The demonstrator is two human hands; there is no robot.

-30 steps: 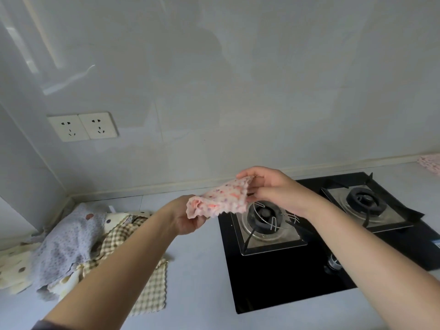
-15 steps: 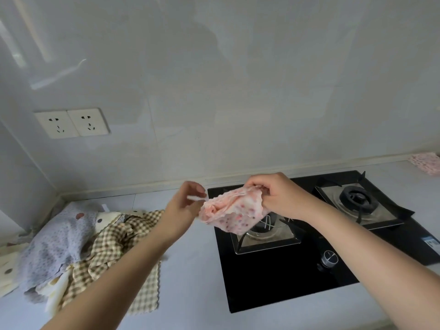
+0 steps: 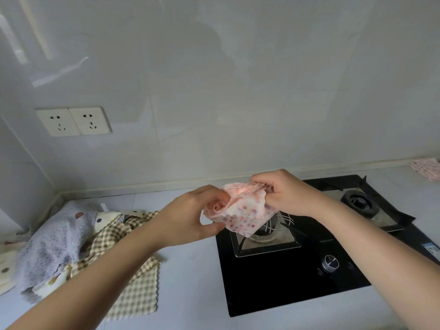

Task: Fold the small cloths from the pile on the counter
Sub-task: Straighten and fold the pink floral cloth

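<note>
A small pink cloth point(image 3: 242, 211) with red and purple dots hangs in the air above the left burner, bunched between both hands. My left hand point(image 3: 190, 217) grips its left side with curled fingers and thumb. My right hand point(image 3: 285, 192) pinches its upper right edge. The pile of cloths point(image 3: 54, 239) lies on the counter at the left: a grey dotted one on top, a cream dotted one beneath, and a brown checked cloth point(image 3: 133, 289) spread toward the front.
A black gas hob point(image 3: 297, 277) with two burners and a knob point(image 3: 329, 262) fills the counter's right half. Another pink cloth point(image 3: 427, 167) lies at the far right by the wall. Two wall sockets point(image 3: 73, 120) sit above the pile.
My left hand has closed in on the pink cloth and now grips its left side. Both hands have come closer together, and the cloth is more bunched.
</note>
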